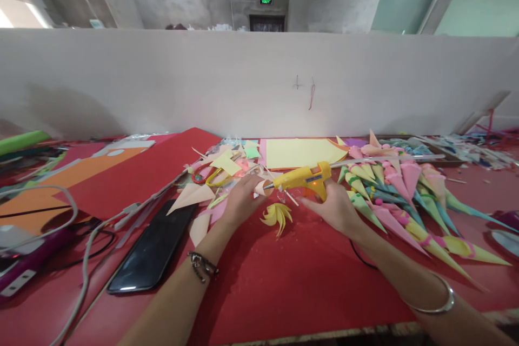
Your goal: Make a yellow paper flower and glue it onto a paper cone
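My right hand (334, 203) is closed round the grip of a yellow hot glue gun (302, 177), and a clear glue stick (389, 158) sticks out of its back end. The nozzle points left at a small peach paper piece (263, 188), which my left hand (242, 200) pinches between thumb and fingers. From this view the nozzle seems to touch the paper's edge or hover just by it. Below the nozzle, a yellow curled paper flower (276, 217) lies on the red table (284, 281).
Paper cones (399, 200) in several colours are heaped at right. A black phone (152, 254), red scissors (199, 173) and red card (150, 173) lie at left. A purple power strip (36, 259) with white cables stands far left. A white partition (203, 81) closes the back.
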A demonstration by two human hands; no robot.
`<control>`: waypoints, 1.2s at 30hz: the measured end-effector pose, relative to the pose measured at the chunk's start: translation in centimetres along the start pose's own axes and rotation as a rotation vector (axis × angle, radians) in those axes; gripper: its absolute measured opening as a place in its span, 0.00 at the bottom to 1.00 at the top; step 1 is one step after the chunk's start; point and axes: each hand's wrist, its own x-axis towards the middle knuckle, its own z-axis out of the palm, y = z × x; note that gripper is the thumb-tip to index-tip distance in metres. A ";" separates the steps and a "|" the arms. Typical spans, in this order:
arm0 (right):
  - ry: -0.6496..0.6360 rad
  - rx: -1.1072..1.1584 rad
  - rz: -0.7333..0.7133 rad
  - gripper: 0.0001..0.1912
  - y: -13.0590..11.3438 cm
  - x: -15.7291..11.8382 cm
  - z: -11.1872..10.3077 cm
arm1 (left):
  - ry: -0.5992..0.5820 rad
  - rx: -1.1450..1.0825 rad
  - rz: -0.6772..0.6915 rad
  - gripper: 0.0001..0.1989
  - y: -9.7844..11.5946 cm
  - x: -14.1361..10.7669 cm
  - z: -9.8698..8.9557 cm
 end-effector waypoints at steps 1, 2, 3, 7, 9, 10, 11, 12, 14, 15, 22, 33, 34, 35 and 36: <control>-0.012 0.013 -0.001 0.18 0.0 0.0 0.0 | 0.015 0.010 0.019 0.04 0.1 0.0 0.0; -0.028 0.031 0.002 0.18 -0.1 0.0 0.0 | 0.032 0.022 0.037 0.04 0.1 0.0 -0.1; -0.047 0.057 0.010 0.19 -0.1 0.0 -0.1 | 0.048 0.035 0.052 0.04 0.2 0.1 -0.1; -0.116 0.169 0.062 0.22 -0.1 0.0 0.0 | 0.093 0.114 0.106 0.03 0.3 0.1 -0.4; -0.139 0.204 0.076 0.22 0.0 -0.1 0.1 | 0.100 0.160 0.145 0.03 0.3 0.0 -0.5; -0.148 0.211 0.076 0.22 0.0 -0.1 0.2 | 0.096 0.183 0.166 0.03 0.3 0.0 -0.5; -0.153 0.211 0.071 0.21 0.1 -0.2 0.3 | 0.093 0.206 0.184 0.04 0.3 0.1 -0.6; -0.157 0.209 0.063 0.20 0.1 -0.2 0.4 | 0.089 0.227 0.198 0.05 0.3 0.1 -0.6; -0.156 0.212 0.046 0.19 0.1 -0.3 0.4 | 0.085 0.257 0.215 0.06 0.4 0.1 -0.7; -0.153 0.221 0.043 0.19 0.1 -0.3 0.4 | 0.088 0.261 0.218 0.05 0.4 0.2 -0.7; -0.104 0.210 0.086 0.17 0.0 0.2 -0.4 | 0.127 0.189 0.115 0.01 0.1 0.2 -0.9; -0.126 0.168 0.028 0.13 -0.3 -0.3 -0.1 | 0.110 0.296 0.211 0.08 0.9 0.4 -0.8; -0.131 0.175 0.032 0.13 -0.2 -0.3 0.0 | 0.117 0.307 0.212 0.08 1.0 0.4 -0.8; -0.136 0.184 0.037 0.12 -0.2 -0.3 0.0 | 0.121 0.318 0.213 0.09 1.0 0.4 -0.9; -0.139 0.192 0.041 0.12 -0.2 -0.3 0.0 | 0.120 0.328 0.213 0.09 1.1 0.3 -0.9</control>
